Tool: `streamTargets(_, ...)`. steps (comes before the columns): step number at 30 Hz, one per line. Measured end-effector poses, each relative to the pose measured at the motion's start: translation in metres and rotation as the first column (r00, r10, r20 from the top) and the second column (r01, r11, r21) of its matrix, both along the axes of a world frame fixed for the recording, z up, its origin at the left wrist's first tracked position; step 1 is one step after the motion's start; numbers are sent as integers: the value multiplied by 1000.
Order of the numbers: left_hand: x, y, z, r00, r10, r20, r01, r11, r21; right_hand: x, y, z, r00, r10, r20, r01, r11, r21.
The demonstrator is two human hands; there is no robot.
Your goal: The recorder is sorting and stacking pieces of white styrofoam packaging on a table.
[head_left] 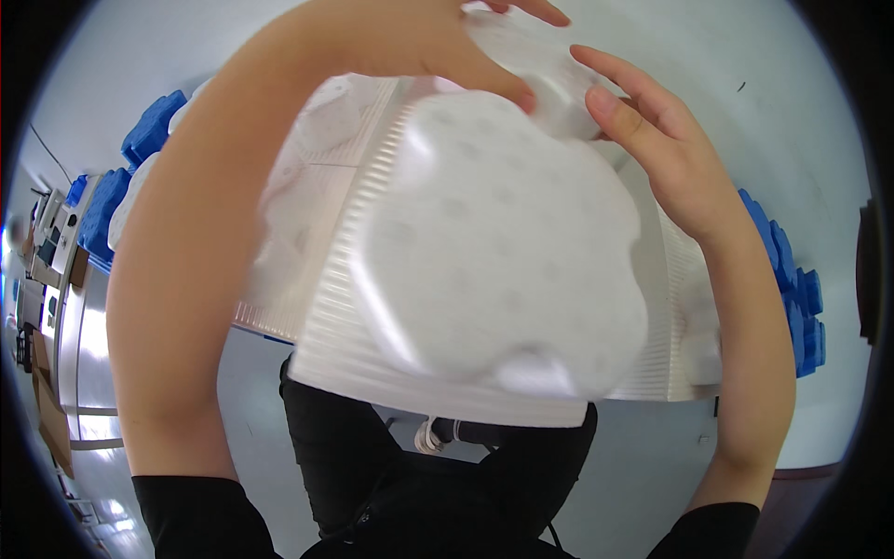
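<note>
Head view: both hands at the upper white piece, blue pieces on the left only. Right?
Not quite: the head view shows blue pieces on the right too. The left hand and right hand are at the upper white piece.

I count: hands, two, a left hand point(438, 42) and a right hand point(666, 144); black sleeves point(191, 512), two; large dimpled white block point(503, 252), one; ribbed white sheets point(326, 340), at least two, overlapping; blue blocks point(154, 129), two visible left, at least four right.
</note>
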State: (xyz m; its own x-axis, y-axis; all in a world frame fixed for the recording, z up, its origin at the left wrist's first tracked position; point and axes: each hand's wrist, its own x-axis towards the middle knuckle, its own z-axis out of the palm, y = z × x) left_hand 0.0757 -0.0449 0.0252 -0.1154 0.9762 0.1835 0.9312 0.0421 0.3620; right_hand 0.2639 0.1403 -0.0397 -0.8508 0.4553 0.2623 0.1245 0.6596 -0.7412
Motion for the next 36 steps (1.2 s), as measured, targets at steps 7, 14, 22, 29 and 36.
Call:
streamTargets(7, -53, 25, 6, 999, -30, 28, 35, 981, -192, 4, 14, -15, 998, 45, 48, -54, 977, 207)
streamTargets(14, -18, 15, 25, 992, 108, 59, -77, 917, -392, 0, 10, -14, 976, 28, 214, -74, 975, 208)
streamTargets(22, -11, 3, -19, 964, -47, -263, -14, 974, -225, -14, 9, -22, 962, 38, 272, -94, 976, 198)
streamTargets(29, -66, 15, -64, 994, 41, -101, -49, 995, -83, -29, 4, -27, 937, 72, 341, -136, 976, 169)
streamTargets(36, -76, 11, -50, 942, 3, -337, -63, 984, -167, -25, 5, -21, 934, 65, 351, -134, 975, 176)
